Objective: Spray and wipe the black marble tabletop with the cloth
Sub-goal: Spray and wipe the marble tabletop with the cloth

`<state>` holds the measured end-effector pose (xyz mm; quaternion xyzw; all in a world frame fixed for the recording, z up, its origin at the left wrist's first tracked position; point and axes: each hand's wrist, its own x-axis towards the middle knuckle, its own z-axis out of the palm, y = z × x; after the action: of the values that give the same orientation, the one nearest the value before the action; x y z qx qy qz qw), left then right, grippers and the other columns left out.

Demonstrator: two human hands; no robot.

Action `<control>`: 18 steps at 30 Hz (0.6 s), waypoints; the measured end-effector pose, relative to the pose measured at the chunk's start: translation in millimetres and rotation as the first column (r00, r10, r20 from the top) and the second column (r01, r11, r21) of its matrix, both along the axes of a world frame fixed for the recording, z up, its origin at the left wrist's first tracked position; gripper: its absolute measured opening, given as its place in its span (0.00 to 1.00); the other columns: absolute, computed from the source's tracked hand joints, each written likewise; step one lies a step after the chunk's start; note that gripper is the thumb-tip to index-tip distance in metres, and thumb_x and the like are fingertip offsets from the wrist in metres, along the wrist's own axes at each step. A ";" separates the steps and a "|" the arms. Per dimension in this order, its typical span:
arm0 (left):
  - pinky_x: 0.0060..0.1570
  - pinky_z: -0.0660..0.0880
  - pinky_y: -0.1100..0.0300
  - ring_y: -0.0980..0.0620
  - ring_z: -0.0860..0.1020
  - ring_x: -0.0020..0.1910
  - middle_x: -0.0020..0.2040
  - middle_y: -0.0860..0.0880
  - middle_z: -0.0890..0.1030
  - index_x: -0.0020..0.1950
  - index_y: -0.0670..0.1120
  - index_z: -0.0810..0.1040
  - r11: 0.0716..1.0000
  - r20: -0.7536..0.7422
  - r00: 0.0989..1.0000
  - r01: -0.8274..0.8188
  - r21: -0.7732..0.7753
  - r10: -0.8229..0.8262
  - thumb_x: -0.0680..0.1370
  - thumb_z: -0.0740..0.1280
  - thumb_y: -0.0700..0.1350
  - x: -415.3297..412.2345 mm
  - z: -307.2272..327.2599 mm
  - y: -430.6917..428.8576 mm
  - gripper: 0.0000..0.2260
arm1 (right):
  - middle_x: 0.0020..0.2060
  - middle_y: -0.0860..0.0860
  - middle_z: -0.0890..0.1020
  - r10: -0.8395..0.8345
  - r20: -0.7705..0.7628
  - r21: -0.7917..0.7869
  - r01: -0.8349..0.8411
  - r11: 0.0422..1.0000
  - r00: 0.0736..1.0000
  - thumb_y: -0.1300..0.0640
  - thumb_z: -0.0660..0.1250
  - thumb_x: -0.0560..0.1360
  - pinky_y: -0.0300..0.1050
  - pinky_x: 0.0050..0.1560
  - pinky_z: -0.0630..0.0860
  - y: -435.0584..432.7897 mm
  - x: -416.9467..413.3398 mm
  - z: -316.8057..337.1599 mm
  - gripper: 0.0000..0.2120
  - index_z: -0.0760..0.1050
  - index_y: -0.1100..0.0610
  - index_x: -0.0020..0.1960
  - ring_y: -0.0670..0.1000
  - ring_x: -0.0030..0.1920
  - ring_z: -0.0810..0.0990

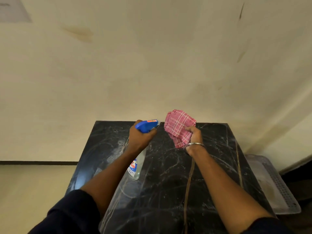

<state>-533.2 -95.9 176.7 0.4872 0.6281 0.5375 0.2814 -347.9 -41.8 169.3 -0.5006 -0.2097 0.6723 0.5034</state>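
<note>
Room: cream wall (152,65) with brownish smears and scuffs rises behind the black marble tabletop (168,183); pale floor (30,191) lies at the left, with a dark strip along the wall's foot.
Tabletop: black with white veining, pushed against the wall; a hazy wet-looking patch shows near the left hand.
Left hand: the left hand (140,139) is wrapped tight around the neck of the spray bottle (136,166), held above the tabletop, a dark sleeve on the upper arm.
Spray bottle: blue trigger head (146,125) points right, toward the cloth; the clear body with its blue and white label hangs below the fist, tilted.
Cloth: the pink checked cloth (179,127) is bunched and lifted off the marble, just beside the nozzle.
Right hand: the right hand (194,137) clutches the cloth's lower edge; a metal bangle (195,144) circles the wrist.
Far right: a pale perforated plastic tray (276,186) sits beside the table's right edge.
</note>
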 end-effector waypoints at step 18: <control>0.33 0.70 0.68 0.59 0.72 0.30 0.34 0.50 0.74 0.39 0.49 0.75 0.991 -0.013 0.991 -0.134 -0.013 0.134 0.70 0.73 0.43 -64.6 -17.7 -11.0 0.07 | 0.40 0.57 0.80 0.106 0.007 -0.046 -0.106 0.993 0.994 0.63 0.59 0.76 0.53 0.43 0.79 2.9 -75.9 -12.3 0.06 0.74 0.60 0.44 0.58 0.40 0.79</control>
<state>-597.8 -106.9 159.0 0.4452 0.6648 0.5480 0.2440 -423.8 -38.9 157.0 -0.5033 -0.2227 0.7004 0.4544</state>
